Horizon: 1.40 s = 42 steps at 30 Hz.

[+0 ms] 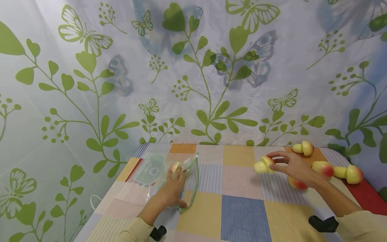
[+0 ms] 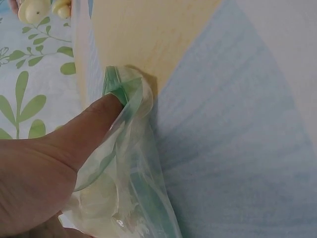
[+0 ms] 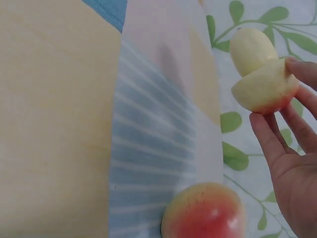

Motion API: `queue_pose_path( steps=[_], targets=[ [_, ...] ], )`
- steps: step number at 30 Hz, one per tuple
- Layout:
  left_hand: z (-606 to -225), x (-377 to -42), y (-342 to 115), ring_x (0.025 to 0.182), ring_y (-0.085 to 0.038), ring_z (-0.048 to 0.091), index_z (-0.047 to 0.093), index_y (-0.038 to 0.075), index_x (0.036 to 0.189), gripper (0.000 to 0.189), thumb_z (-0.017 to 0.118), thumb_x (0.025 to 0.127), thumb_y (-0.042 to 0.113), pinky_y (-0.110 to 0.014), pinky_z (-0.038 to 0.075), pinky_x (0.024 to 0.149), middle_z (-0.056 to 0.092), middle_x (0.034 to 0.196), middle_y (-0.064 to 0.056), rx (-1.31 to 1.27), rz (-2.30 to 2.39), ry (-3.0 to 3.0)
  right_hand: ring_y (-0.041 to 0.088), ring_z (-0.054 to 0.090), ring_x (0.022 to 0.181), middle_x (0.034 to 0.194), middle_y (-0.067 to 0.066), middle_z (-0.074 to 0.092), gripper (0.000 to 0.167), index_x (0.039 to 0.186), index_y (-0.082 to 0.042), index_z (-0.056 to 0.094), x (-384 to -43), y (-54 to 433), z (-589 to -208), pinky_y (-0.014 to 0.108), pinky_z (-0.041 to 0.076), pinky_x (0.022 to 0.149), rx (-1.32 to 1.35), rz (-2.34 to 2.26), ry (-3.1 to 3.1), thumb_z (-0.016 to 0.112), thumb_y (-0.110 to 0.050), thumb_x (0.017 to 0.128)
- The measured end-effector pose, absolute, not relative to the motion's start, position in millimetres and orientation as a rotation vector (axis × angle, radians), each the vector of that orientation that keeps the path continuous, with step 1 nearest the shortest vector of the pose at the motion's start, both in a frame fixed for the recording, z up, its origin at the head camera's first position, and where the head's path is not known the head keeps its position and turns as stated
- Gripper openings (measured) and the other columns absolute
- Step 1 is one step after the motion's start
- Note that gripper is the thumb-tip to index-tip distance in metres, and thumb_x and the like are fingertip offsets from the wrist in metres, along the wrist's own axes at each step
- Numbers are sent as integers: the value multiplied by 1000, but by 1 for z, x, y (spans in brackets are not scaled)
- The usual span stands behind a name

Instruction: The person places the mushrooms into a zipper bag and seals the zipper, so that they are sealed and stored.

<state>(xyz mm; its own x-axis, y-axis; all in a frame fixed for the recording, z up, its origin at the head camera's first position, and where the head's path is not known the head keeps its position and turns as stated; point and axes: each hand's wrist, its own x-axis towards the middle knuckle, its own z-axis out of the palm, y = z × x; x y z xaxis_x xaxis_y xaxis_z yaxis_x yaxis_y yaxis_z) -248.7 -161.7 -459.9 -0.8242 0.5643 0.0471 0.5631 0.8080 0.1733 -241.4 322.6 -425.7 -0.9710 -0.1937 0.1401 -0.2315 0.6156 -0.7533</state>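
Note:
My right hand [image 1: 296, 165] pinches a yellow toy mushroom [image 1: 262, 166] with a reddish cap and holds it above the table. In the right wrist view, the thumb and fingertips grip the mushroom's cap [image 3: 267, 89], its stem pointing away. On the left, my left hand [image 1: 171, 188] rests spread on a clear zip bag [image 1: 191, 188] with a green seal. Another mushroom [image 1: 175, 166] shows by its fingertips, partly hidden by the hand and apparently inside the bag. The left wrist view shows the straight thumb [image 2: 91, 124] against the bag's green-edged mouth [image 2: 113, 79].
Several more toy mushrooms lie at the right, one [image 1: 303, 148] near the back edge and another [image 1: 350, 173] farther right. A patchwork cloth [image 1: 245, 215] covers the table. Behind it hangs a leaf-patterned curtain [image 1: 193, 84]. A white cord [image 1: 93, 200] loops at the left edge.

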Motion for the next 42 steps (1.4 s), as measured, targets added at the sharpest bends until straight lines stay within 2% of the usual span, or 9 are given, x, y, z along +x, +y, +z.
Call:
queue_pose_path(
  steps=[3, 10, 18, 23, 28, 33, 42],
  targets=[
    [-460, -249, -162, 141, -69, 17, 34, -10, 153, 123, 101, 61, 35, -68, 22, 115, 22, 160, -38, 927, 298, 2981, 44, 63, 119, 137, 21, 60, 53, 137, -3, 63, -244, 314, -426, 50, 56, 88, 404, 1281, -2778, 75, -34, 96],
    [-460, -249, -162, 141, -68, 18, 34, -10, 153, 122, 101, 61, 36, -68, 20, 116, 23, 160, -38, 937, 284, 2985, 41, 62, 121, 138, 19, 61, 50, 137, -3, 63, -246, 298, -425, 36, 56, 87, 464, 1388, -2740, 77, -27, 95],
    [-459, -249, -161, 140, -69, 18, 36, -10, 152, 121, 101, 61, 35, -68, 24, 114, 23, 160, -38, 934, 289, 2987, 41, 56, 127, 142, 16, 58, 54, 139, -7, 62, -248, 286, -429, 52, 52, 94, 399, 1507, -2745, 77, -34, 95],
    [-459, -250, -161, 142, -66, 20, 34, -11, 152, 122, 100, 62, 37, -68, 17, 116, 23, 159, -39, 959, 248, 2992, 42, 59, 124, 140, 19, 59, 50, 137, -2, 63, -254, 276, -433, 42, 55, 88, 494, 1536, -2684, 77, -25, 95],
    [-459, -250, -161, 143, -65, 19, 34, -11, 153, 122, 100, 62, 38, -67, 16, 117, 22, 159, -39, 960, 243, 2982, 41, 60, 123, 138, 18, 61, 48, 135, -2, 64, -259, 268, -437, 33, 55, 84, 513, 1602, -2643, 79, -22, 94],
    [-460, -249, -160, 143, -65, 19, 35, -11, 152, 122, 100, 62, 38, -68, 16, 117, 23, 159, -39, 959, 226, 2976, 43, 59, 124, 137, 19, 62, 49, 136, 0, 63, -261, 261, -442, 31, 56, 85, 569, 1618, -2634, 78, -22, 95],
    [-458, -250, -159, 143, -63, 21, 35, -11, 152, 121, 100, 62, 39, -68, 15, 117, 24, 158, -39, 987, 198, 2989, 40, 58, 126, 138, 15, 61, 49, 135, -3, 65, -272, 243, -450, 32, 55, 88, 555, 1695, -2620, 80, -23, 92]
  ],
)
